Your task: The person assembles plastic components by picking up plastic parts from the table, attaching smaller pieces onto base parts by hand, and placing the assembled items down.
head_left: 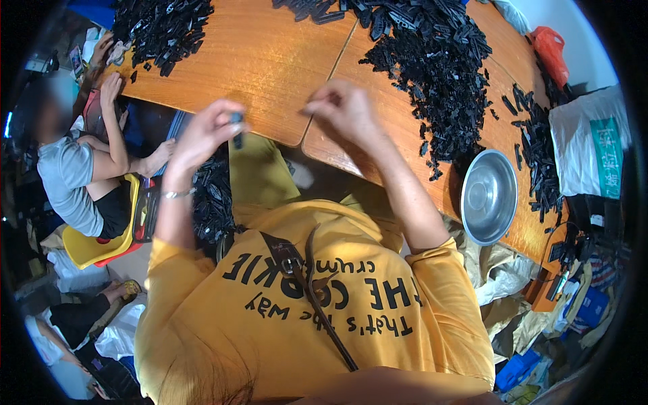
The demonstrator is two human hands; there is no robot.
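Note:
My left hand is pinched around a small dark plastic piece, just off the table's near edge. To its right, over the wooden table, my right hand is raised with thumb and fingers drawn together. Motion smears its fingertips, and whatever they may hold is too small to make out. A big heap of small black plastic parts spreads across the table beyond and right of that hand. More black parts lie below the table's edge, beside my left forearm.
A metal bowl sits at the table's right edge. Other black heaps lie at the far left and right. A white sack and a red bag stand right. On the left, a person in grey sits on a yellow chair.

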